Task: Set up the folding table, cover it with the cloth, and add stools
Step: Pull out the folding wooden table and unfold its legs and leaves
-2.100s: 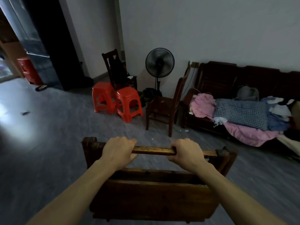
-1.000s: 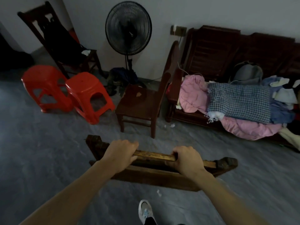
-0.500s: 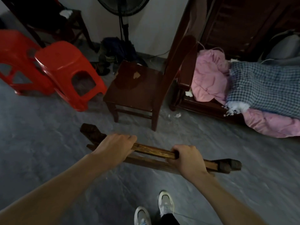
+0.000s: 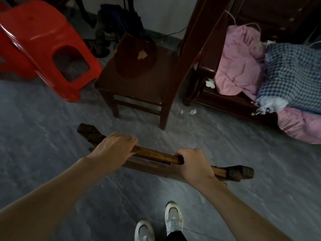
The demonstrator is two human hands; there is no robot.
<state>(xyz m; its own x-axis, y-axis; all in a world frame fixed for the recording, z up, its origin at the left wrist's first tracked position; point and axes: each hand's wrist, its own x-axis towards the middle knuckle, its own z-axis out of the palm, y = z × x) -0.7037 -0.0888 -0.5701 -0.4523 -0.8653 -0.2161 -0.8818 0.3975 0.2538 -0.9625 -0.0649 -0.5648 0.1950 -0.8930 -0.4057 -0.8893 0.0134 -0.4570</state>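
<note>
The folded wooden table stands on edge above the grey floor in front of me, seen from above as a narrow bar with dark leg ends at both sides. My left hand grips its top rail near the left end. My right hand grips the same rail right of the middle. A checked blue-and-white cloth lies on the bench at the right, over pink bedding. A red plastic stool stands at the upper left, with a second red one partly cut off behind it.
A dark wooden chair stands just beyond the table, its back towards the wooden bench. A fan's pole and dark items sit by the wall. Scraps of paper lie on the floor. My shoes are below the table.
My view has tilted down and drawn closer to the chair and bench. The folded table has turned edge-on beneath my hands, and my shoes have come into view.
</note>
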